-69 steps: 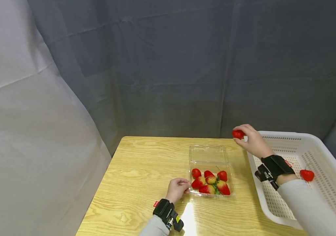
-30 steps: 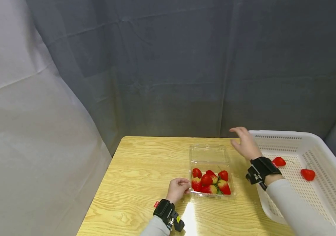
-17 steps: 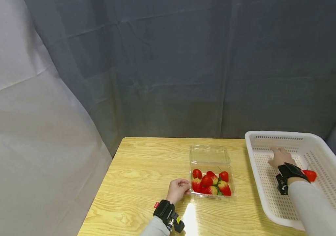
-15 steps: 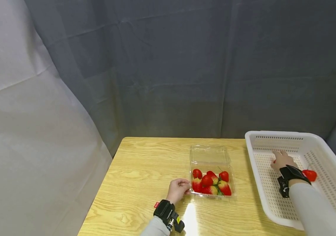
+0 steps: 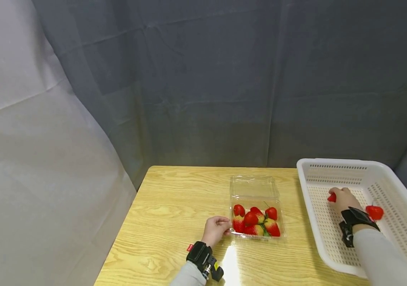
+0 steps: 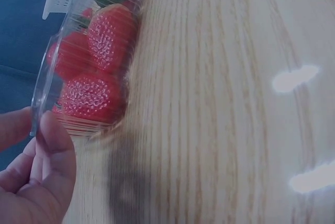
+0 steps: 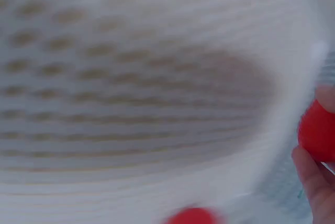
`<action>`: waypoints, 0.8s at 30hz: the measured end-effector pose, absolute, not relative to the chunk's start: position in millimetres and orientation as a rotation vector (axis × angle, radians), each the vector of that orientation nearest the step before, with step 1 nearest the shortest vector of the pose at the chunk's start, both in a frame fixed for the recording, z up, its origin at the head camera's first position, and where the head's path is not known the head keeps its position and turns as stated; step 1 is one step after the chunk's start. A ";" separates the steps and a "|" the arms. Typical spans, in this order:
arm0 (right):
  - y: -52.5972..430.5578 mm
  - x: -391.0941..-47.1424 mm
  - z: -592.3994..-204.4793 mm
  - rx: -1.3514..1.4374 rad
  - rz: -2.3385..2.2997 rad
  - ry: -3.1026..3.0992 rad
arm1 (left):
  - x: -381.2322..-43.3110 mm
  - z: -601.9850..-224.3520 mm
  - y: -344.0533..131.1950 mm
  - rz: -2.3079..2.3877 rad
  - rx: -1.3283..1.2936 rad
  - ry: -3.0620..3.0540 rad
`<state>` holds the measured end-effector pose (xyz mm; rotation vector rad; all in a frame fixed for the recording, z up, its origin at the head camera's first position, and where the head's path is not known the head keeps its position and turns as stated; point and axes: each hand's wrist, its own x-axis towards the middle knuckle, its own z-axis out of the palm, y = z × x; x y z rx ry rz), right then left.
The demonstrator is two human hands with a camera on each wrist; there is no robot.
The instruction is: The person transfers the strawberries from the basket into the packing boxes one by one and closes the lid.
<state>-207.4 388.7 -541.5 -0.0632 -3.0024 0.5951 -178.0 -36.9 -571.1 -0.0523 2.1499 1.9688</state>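
My left hand (image 5: 215, 230) pinches the left rim of a clear plastic clamshell box (image 5: 282, 206), whose lid lies open toward the back. Several red and yellowish strawberries (image 5: 251, 218) fill the box. In the left wrist view, thumb and finger hold the box's clear edge (image 6: 48, 72) beside the strawberries (image 6: 107, 38). Inside the white basket (image 5: 308, 206), my right hand (image 5: 345, 200) grips a red strawberry (image 5: 332, 197), which is partly hidden by the fingers. The right wrist view shows this strawberry (image 7: 316, 135) at its right edge, between thumb and fingers.
Another red strawberry (image 5: 375, 212) with a thin stem lies in the basket, right of my wrist. The basket stands on the right of the wooden table (image 5: 174, 198). A dark grey curtain (image 5: 203, 87) hangs behind, and a pale cloth (image 5: 39, 159) is at the left.
A strawberry from my right hand is now in the box. The right hand then moved right into the basket and took hold of another strawberry. The left hand stayed on the rim.
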 end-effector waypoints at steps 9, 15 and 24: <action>297.3 -238.7 -447.8 0.319 0.758 -2.581 | -178.3 -573.0 -36.1 1.980 -0.055 2.150; 220.4 -235.4 -436.3 0.712 0.817 -2.618 | -178.3 -571.9 -34.2 1.983 -0.059 2.143; 165.6 -218.1 -489.3 1.031 0.687 -2.989 | -176.2 -566.8 -30.0 2.016 -0.059 2.116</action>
